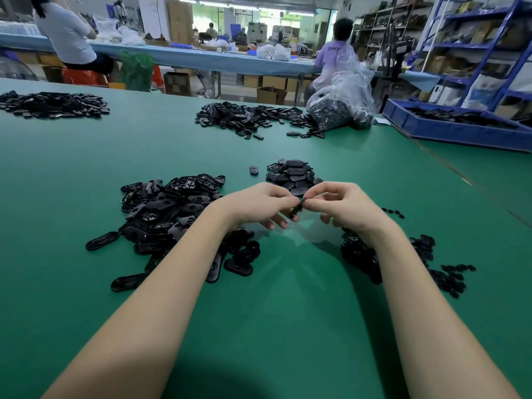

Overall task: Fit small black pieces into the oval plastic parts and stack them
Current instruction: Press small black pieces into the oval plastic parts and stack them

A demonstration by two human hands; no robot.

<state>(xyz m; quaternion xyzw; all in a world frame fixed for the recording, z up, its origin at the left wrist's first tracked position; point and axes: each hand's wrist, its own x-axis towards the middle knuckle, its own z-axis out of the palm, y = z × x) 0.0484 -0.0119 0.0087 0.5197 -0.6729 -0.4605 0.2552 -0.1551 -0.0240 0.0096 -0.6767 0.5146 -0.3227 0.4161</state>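
My left hand [259, 204] and my right hand [342, 204] meet above the green table [288, 298], and both pinch one black oval plastic part [296, 209] held edge-on between the fingertips. A loose heap of oval parts [169, 208] lies left of my left wrist. Just beyond my hands stands a neat stack of oval parts [293, 175]. Small black pieces [426, 254] lie scattered under and right of my right wrist. Whether a small piece sits in the held part is hidden by my fingers.
Two more heaps of black parts lie far left [51, 105] and far centre [253, 118]. A clear plastic bag of parts [342, 105] and a blue tray [460, 125] stand at the far right. Two people sit at a bench behind.
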